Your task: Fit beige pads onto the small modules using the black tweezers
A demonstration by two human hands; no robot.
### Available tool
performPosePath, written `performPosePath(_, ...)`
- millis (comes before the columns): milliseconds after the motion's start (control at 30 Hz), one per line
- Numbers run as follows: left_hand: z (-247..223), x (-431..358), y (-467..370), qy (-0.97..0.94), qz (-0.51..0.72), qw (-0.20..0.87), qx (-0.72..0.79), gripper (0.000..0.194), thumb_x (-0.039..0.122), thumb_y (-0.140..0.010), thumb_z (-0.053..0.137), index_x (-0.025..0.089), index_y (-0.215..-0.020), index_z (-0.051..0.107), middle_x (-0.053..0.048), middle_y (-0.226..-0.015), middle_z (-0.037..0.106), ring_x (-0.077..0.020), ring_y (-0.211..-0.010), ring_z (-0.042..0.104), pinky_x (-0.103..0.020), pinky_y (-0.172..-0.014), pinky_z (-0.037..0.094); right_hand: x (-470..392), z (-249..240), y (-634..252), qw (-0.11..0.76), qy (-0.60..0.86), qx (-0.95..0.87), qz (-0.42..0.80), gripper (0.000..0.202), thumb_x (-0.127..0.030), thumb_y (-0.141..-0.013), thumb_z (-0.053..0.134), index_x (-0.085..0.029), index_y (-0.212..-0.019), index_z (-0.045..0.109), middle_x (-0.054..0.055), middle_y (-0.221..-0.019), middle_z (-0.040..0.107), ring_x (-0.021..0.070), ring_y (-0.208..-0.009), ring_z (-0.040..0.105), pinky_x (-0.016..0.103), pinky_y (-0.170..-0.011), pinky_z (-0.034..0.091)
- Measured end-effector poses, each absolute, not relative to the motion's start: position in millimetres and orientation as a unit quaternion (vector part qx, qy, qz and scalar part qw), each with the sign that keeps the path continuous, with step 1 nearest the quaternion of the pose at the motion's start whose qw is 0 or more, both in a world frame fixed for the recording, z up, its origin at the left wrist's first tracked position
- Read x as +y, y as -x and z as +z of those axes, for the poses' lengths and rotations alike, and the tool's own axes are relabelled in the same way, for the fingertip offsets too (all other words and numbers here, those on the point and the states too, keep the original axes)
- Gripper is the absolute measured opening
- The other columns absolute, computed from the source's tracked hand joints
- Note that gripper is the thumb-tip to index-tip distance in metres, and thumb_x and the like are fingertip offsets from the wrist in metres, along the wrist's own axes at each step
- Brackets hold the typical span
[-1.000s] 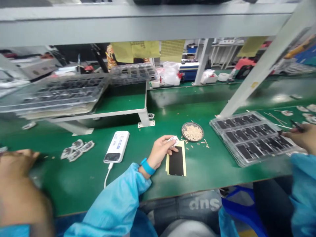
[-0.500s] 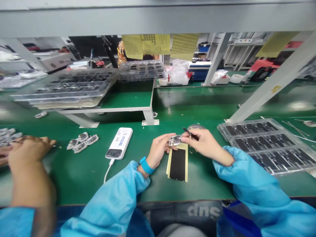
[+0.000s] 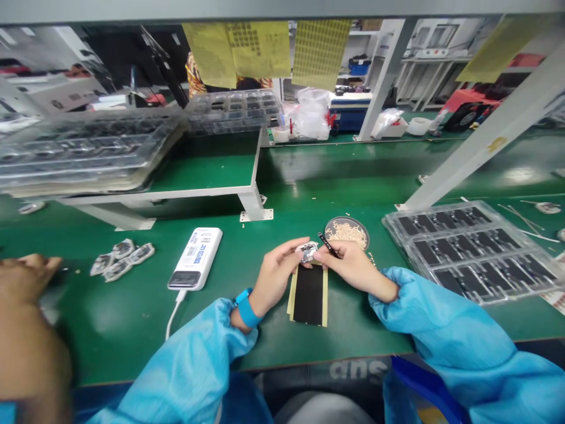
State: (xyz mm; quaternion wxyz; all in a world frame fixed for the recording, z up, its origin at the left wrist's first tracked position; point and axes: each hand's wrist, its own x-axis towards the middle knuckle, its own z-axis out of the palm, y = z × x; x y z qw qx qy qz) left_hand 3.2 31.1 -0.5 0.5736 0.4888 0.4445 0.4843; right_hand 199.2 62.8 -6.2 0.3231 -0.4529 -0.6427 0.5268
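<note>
Between the thumb and fingers of my left hand is a small white-and-grey electronic part, tilted toward me. My right hand grips black tweezers, which point up and to the left. Its thumb and fingertips also meet the right edge of the part. Just below both hands lies a black sheet on yellow backing paper, its top end partly covered by my fingers. A round dish of small pale pieces stands right behind my right hand.
A white power bank with a cable lies to the left, beside several similar small parts. A co-worker's hand is at the far left. On the right rests a clear tray of black pieces. A raised shelf holds more trays.
My view has shifted, and the dish shows more fully. My right hand has turned the tweezers more upright, its fingertips against the part. The co-worker's hand sits farther left in view.
</note>
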Motion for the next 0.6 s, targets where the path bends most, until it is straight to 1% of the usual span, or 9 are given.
performPosePath(67,-3,30,-4,-0.507,0.474,0.576,0.432,0.05,0.036,-0.087,0.072,0.012,-0.13,0.064,-0.012,-0.114,0.07,-0.0169,-0.087,0.067,-0.029,-0.083,0.053,64,-7,-200,0.322,0.454,-0.636,0.535,0.038,-0.049,-0.084,0.071,-0.011,-0.085,0.072,0.004,-0.071,0.066,0.0107,-0.065,0.057,0.023,-0.064,0.043)
performPosePath(100,-4,30,-4,-0.519,0.467,0.572,0.43,0.054,0.035,-0.085,0.074,0.013,-0.133,0.061,-0.012,-0.118,0.068,-0.0181,-0.092,0.067,-0.03,-0.085,0.053,65,-8,-201,0.319,0.456,-0.63,0.541,0.039,-0.05,-0.084,0.071,-0.011,-0.085,0.071,0.004,-0.07,0.065,0.0093,-0.061,0.055,0.022,-0.06,0.041)
performPosePath(167,-8,30,-4,-0.547,0.453,0.55,0.438,0.06,0.034,-0.084,0.075,0.015,-0.138,0.058,-0.012,-0.12,0.067,-0.0188,-0.097,0.065,-0.028,-0.084,0.052,66,-7,-202,0.315,0.463,-0.62,0.549,0.04,-0.051,-0.085,0.071,-0.01,-0.085,0.07,0.003,-0.067,0.064,0.0065,-0.053,0.047,0.021,-0.052,0.035)
performPosePath(233,-10,29,-4,-0.574,0.444,0.508,0.464,0.057,0.035,-0.085,0.074,0.016,-0.138,0.06,-0.01,-0.112,0.068,-0.0165,-0.089,0.062,-0.026,-0.077,0.05,67,-7,-203,0.315,0.467,-0.618,0.549,0.041,-0.051,-0.084,0.071,-0.01,-0.085,0.069,0.003,-0.067,0.063,0.0048,-0.048,0.04,0.021,-0.047,0.028)
performPosePath(300,-11,29,-4,-0.591,0.439,0.466,0.491,0.053,0.036,-0.087,0.072,0.016,-0.136,0.063,-0.007,-0.098,0.068,-0.0133,-0.077,0.056,-0.025,-0.069,0.046,67,-7,-204,0.314,0.469,-0.62,0.545,0.042,-0.052,-0.084,0.071,-0.01,-0.085,0.069,0.003,-0.068,0.063,0.0042,-0.047,0.039,0.02,-0.045,0.026)
performPosePath(367,-10,28,-4,-0.601,0.442,0.437,0.502,0.052,0.037,-0.087,0.071,0.016,-0.134,0.066,-0.004,-0.088,0.065,-0.0117,-0.071,0.05,-0.024,-0.065,0.043,67,-8,-204,0.312,0.474,-0.622,0.54,0.043,-0.052,-0.085,0.069,-0.01,-0.085,0.069,0.002,-0.067,0.062,0.0044,-0.048,0.039,0.02,-0.046,0.026)
performPosePath(467,-11,27,-3,-0.616,0.447,0.411,0.503,0.051,0.036,-0.087,0.072,0.016,-0.133,0.067,-0.003,-0.081,0.063,-0.0107,-0.068,0.047,-0.024,-0.064,0.043,66,-11,-203,0.317,0.479,-0.627,0.526,0.042,-0.052,-0.084,0.07,-0.01,-0.085,0.069,0.003,-0.068,0.062,0.0062,-0.054,0.044,0.02,-0.051,0.032)
performPosePath(533,-13,29,-1,-0.608,0.448,0.417,0.506,0.052,0.036,-0.086,0.073,0.016,-0.133,0.068,-0.003,-0.081,0.065,-0.0108,-0.068,0.051,-0.025,-0.066,0.046,67,-14,-201,0.333,0.486,-0.639,0.494,0.038,-0.049,-0.083,0.072,-0.011,-0.083,0.067,0.003,-0.07,0.062,0.0083,-0.06,0.048,0.021,-0.056,0.036)
performPosePath(600,-15,32,0,-0.564,0.463,0.477,0.491,0.054,0.033,-0.083,0.076,0.014,-0.133,0.066,-0.005,-0.094,0.071,-0.0132,-0.078,0.061,-0.027,-0.076,0.053,67,-17,-198,0.368,0.484,-0.654,0.45,0.034,-0.045,-0.082,0.074,-0.013,-0.087,0.064,0.004,-0.077,0.062,0.0113,-0.069,0.054,0.023,-0.063,0.042)
